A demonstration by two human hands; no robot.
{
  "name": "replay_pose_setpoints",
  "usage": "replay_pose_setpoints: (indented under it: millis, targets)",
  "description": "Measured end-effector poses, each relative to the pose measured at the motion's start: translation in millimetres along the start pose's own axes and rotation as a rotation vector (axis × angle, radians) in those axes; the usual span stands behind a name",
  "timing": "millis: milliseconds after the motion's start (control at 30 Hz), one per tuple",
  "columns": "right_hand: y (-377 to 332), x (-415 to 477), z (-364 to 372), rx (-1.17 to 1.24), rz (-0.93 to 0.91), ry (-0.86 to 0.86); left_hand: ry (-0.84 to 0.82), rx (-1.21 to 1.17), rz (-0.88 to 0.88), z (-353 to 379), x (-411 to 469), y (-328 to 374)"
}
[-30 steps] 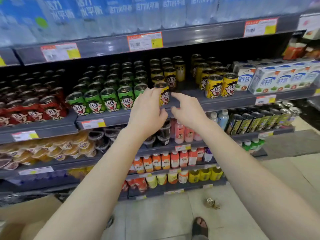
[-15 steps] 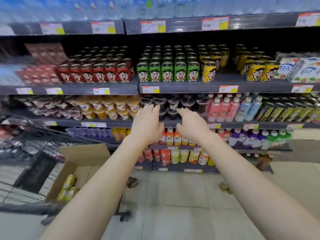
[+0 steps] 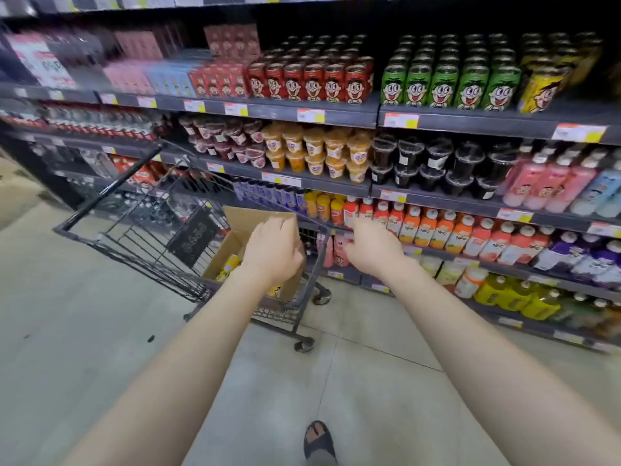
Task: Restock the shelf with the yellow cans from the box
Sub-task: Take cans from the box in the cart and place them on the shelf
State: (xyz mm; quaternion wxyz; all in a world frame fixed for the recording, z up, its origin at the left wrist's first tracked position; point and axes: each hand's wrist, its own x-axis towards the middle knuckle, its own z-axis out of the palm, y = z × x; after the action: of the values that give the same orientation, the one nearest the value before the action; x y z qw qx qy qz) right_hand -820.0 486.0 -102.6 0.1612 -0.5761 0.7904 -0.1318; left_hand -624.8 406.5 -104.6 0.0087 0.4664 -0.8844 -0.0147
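A cardboard box [image 3: 232,245] sits in a black wire shopping cart [image 3: 141,243], with yellow cans [image 3: 229,265] lying inside it. My left hand [image 3: 274,250] hovers over the box with relaxed fingers and holds nothing. My right hand [image 3: 371,250] is stretched out beside it, to the right of the cart, also empty with fingers extended. More yellow cans [image 3: 541,89] stand on the upper shelf [image 3: 487,121] at the far right, beside a row of green cans [image 3: 450,85].
Red cans [image 3: 312,82] fill the shelf left of the green ones. Lower shelves hold fruit cups [image 3: 316,153], dark cups [image 3: 433,163] and bottled drinks [image 3: 447,230]. Tiled floor spreads below, with my sandalled foot [image 3: 319,442] near the bottom edge.
Both hands came away from the yellow can on the upper shelf and dropped down toward the box. The view swung left and downward, bringing the cart and box into sight.
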Motion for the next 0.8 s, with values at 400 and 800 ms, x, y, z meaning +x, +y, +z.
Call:
replay_pose_setpoints:
  millis: [400, 800]
  targets:
    - [-169.1, 69.4, 107.1, -0.044, -0.089, -0.136, -0.089, -0.013, -0.187, 39.2, -16.8, -202.3]
    - [-285.6, 191.2, 216.3, -0.057, 0.076, -0.254, -0.239, -0.02, -0.102, 98.7, 61.5, -374.5]
